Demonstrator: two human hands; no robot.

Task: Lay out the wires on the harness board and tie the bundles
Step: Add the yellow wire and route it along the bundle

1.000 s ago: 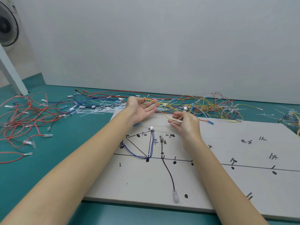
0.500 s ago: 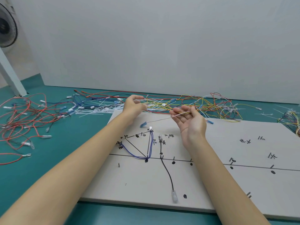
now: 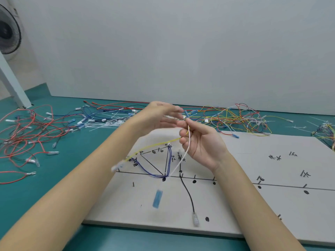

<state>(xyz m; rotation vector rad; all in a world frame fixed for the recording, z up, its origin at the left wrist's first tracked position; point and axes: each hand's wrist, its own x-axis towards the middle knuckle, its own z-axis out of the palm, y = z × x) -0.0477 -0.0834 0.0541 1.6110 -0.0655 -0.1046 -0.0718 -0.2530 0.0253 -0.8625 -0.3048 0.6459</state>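
The grey harness board [image 3: 235,205] lies in front of me with marked lines, dots and pins. Blue wires [image 3: 169,160] and a black wire [image 3: 188,192] lie on it along the marks. My right hand [image 3: 201,142] is raised over the board, pinching a white wire [image 3: 178,165] and a yellow wire [image 3: 154,146] near their top ends. The white wire hangs down to a blurred blue connector [image 3: 157,198]; the yellow one swings left to a pale connector [image 3: 117,167]. My left hand [image 3: 159,116], blurred, hovers with fingers extended just left of the right fingertips.
Loose red wires [image 3: 23,136] spread over the green table at the left. Blue wires and white cable ties [image 3: 101,124] lie behind the board. A yellow and red tangle [image 3: 239,118] sits at the back right. A fan [image 3: 9,33] stands far left.
Both hands rose from the board. My right hand now pinches a white and a yellow wire that hang and swing below it. My left hand opened and moved right, close to the right fingertips.
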